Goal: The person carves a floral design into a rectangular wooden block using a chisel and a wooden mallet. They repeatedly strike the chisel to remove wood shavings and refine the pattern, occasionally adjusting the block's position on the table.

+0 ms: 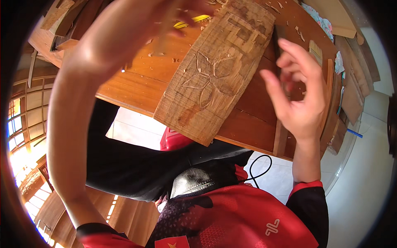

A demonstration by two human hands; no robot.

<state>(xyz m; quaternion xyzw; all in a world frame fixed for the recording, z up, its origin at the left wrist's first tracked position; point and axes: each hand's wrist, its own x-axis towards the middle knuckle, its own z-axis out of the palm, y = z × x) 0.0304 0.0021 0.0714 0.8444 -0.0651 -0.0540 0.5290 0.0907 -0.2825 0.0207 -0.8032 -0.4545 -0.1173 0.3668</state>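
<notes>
A long wooden board point(231, 49) lies slantwise on the brown wooden table point(136, 93), its near end jutting past the table's front edge. Carved into its middle is a flower with several pointed petals point(211, 77); angular grooves are cut at its far end. My right hand point(304, 91) hovers just right of the board, thumb and fingers apart and curved, with nothing visible between them. Up beyond the board's left side, my left hand point(184, 16) is smeared by motion and partly cut off by the frame's top, so its grip is unclear.
Wood shavings point(300, 33) litter the far tabletop, near a yellow strip point(192, 21). A flat bristle brush point(315, 53) and a patterned cloth point(318, 20) lie at the right. Wood pieces point(62, 20) are stacked at far left. A black cable point(260, 172) loops below the table edge.
</notes>
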